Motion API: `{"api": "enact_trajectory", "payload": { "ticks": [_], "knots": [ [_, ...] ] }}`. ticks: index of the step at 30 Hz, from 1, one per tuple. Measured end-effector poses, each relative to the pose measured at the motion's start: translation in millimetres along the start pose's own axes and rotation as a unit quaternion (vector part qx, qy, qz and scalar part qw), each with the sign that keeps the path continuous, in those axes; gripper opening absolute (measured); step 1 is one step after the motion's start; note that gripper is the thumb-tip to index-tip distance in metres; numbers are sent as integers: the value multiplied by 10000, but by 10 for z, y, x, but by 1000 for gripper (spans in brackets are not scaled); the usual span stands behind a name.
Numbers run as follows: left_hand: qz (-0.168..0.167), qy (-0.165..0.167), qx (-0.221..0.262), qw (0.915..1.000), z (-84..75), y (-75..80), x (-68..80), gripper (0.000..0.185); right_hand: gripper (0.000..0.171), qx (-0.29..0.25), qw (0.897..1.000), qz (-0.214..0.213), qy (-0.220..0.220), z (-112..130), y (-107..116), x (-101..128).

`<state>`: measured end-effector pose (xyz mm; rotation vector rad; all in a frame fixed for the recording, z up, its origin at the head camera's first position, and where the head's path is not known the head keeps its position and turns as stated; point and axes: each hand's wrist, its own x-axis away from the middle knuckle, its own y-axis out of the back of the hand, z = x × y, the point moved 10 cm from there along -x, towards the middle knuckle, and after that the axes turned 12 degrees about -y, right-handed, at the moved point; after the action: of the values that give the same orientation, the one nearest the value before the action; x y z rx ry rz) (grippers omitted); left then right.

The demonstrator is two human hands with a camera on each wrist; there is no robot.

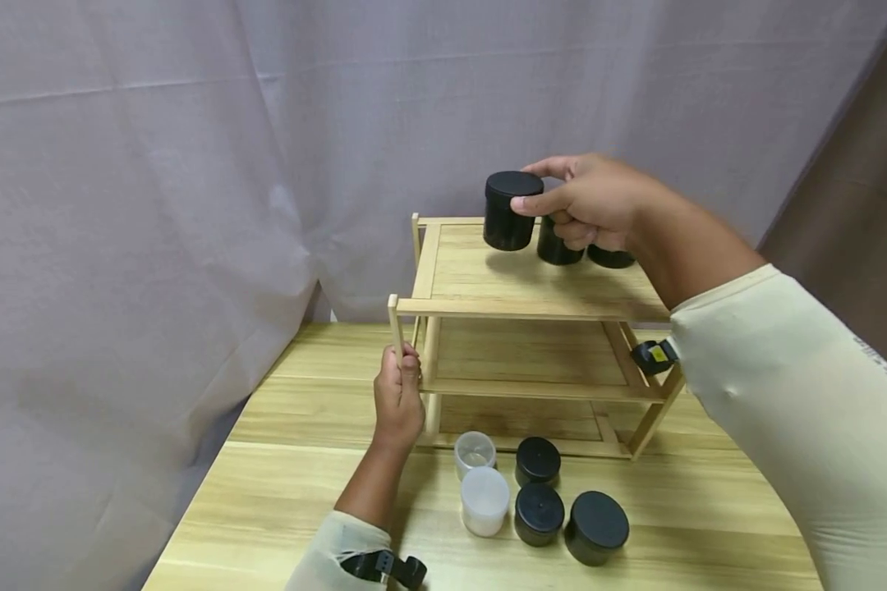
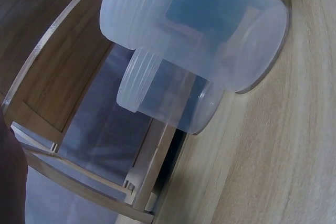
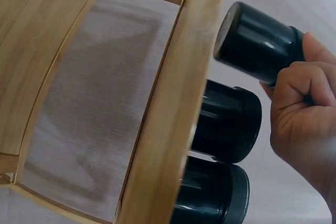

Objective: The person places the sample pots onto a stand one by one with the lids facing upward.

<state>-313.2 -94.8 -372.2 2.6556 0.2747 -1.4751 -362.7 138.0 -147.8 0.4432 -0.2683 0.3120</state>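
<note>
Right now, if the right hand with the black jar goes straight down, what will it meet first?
Probably the top shelf of the wooden rack: the right hand holds the black jar just above or already on it, left of two other black jars. How near the jar's base is stays unclear.

I see a pale grey curtain [image 1: 192, 164] hanging in soft folds across the whole back, from nine to one o'clock. A light wooden worktop [image 1: 266, 492] fills the foreground, and a brown wall strip [image 1: 857, 205] shows at two o'clock. Lighting is even.
</note>
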Motion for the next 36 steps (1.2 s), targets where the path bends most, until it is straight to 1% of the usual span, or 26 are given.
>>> {"api": "enact_trajectory", "payload": {
  "ticks": [4,11,18,26,32,36],
  "knots": [
    [38,25,14,10000,-1,-13,8,34,76,214,9994,-203,-192,-15,22,-42],
    [65,75,11,9999,2,4,8,44,80,465,9969,-473,-415,-57,-25,-101],
    [44,25,-74,10000,2,36,6,42,83,649,9940,-719,-501,-88,-98,-157],
    [65,-36,-24,10000,-10,20,11,41,81,746,9919,-810,-636,-122,-112,-186],
    [66,-12,-7,10000,-11,5,10,47,79,874,9899,-857,-719,-148,-100,-189],
    [73,-47,-8,10000,-7,6,7,44,78,848,9894,-899,-762,-161,-89,-182]
  ]
}}
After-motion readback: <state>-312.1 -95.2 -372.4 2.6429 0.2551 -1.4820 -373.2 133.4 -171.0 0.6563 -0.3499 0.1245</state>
